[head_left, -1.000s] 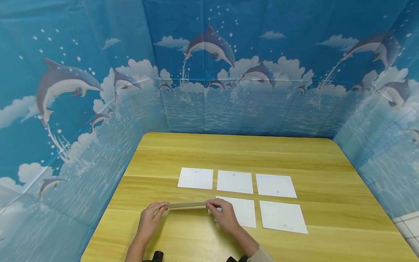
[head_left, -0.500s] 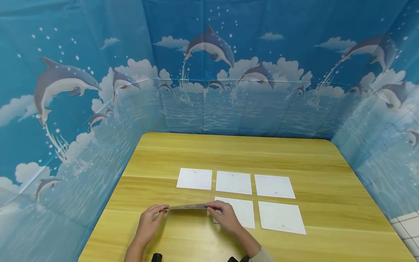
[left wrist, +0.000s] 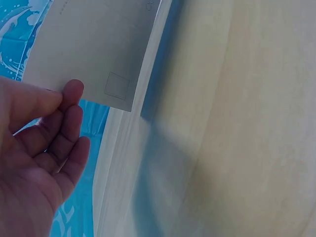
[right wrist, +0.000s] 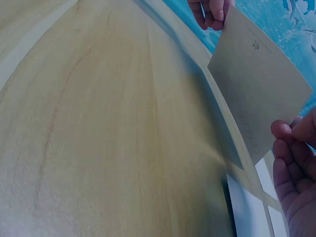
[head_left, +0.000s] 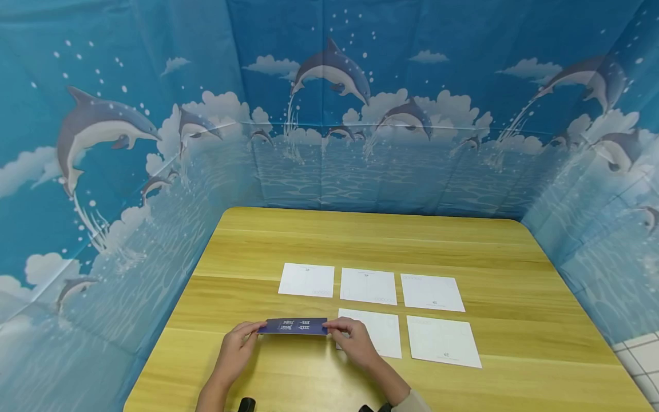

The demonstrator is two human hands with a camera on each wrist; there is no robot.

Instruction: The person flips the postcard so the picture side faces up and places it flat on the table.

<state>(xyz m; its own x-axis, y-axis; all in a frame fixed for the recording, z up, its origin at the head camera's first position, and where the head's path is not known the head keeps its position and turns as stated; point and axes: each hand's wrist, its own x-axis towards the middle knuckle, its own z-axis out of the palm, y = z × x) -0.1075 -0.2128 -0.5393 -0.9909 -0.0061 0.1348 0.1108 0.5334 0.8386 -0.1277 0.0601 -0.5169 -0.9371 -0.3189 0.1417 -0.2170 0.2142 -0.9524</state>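
Observation:
A postcard is held up above the table between both hands. In the head view its dark blue printed side with white lettering shows; the wrist views show its pale back, with a small stamp box in the left wrist view. My left hand pinches the card's left end between thumb and fingers. At the opposite end my right hand pinches it with thumb and fingers. Beside and partly behind the right hand lies a white card flat on the table.
Several more white cards lie face down in two rows: one at back left, a back middle card, a back right card and a front right card. The wooden table meets a blue dolphin-print curtain.
The postcard, seen nearly edge-on a second ago, has tilted so that its dark blue printed side faces the head camera. Both hands keep their hold in about the same place.

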